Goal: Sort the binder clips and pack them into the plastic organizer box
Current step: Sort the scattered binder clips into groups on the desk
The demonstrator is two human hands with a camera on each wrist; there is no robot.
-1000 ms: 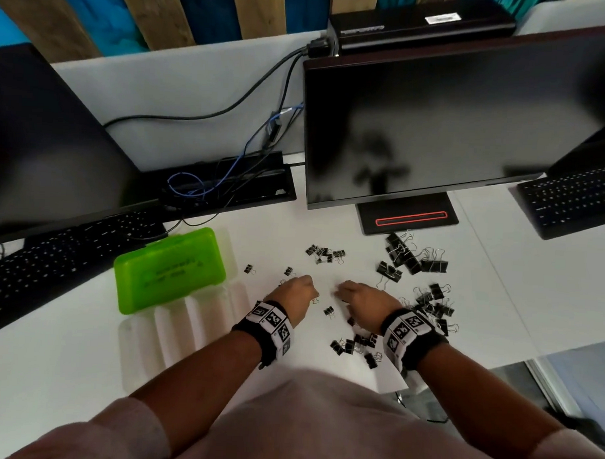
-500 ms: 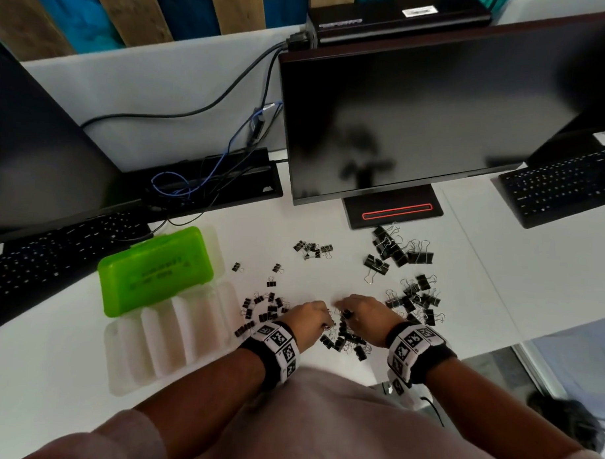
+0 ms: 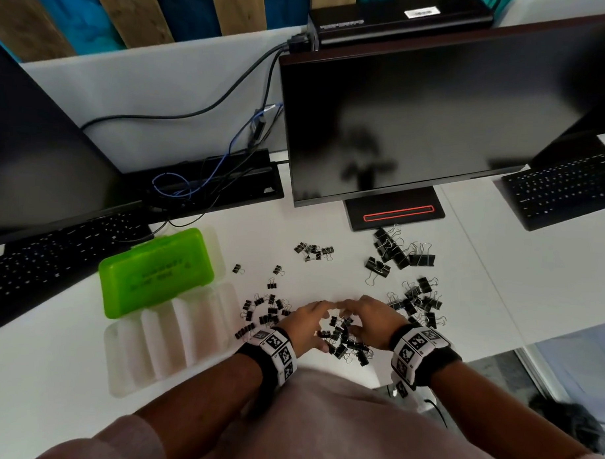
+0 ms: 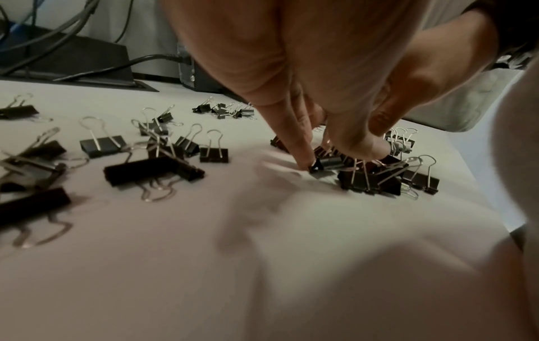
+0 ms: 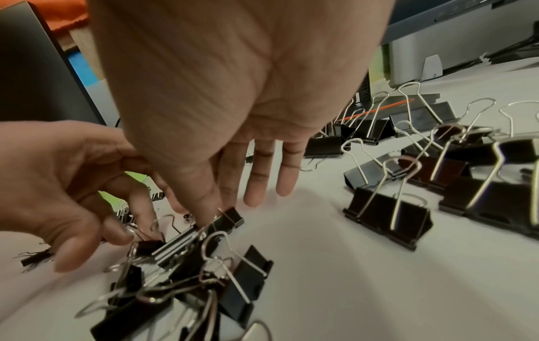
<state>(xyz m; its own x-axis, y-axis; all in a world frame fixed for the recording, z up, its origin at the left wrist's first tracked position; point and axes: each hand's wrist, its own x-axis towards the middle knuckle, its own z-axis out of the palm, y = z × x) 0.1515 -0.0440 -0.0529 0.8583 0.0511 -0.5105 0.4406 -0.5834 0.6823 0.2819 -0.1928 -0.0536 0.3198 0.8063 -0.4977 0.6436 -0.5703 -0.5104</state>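
A heap of small black binder clips (image 3: pixel 342 338) lies on the white desk close to its front edge. My left hand (image 3: pixel 307 319) and right hand (image 3: pixel 368 320) curve round it from either side, fingertips nearly meeting behind it. In the left wrist view, my left hand (image 4: pixel 335 157) points down, its forefinger tip touching a small clip (image 4: pixel 323 164). In the right wrist view, my right hand (image 5: pixel 233 203) has straight fingers, its thumb resting on the heap (image 5: pixel 204 265). Neither hand grips a clip. The organizer box's clear base (image 3: pixel 167 338) lies open at the left, its green lid (image 3: pixel 155 272) behind it.
Large clips (image 3: pixel 398 251) lie near the monitor stand (image 3: pixel 396 215), medium ones (image 3: pixel 418 302) right of my hands, small ones (image 3: pixel 264 312) left of them and a few more (image 3: pixel 313 252) farther back. Keyboards (image 3: pixel 53 255) (image 3: pixel 566 190) flank the space. The desk's front edge (image 3: pixel 468 364) runs just right of my right wrist.
Both hands have pulled back toward my body, dragging small clips along into one heap between them. The hands now stand closer together, fingertips almost touching.
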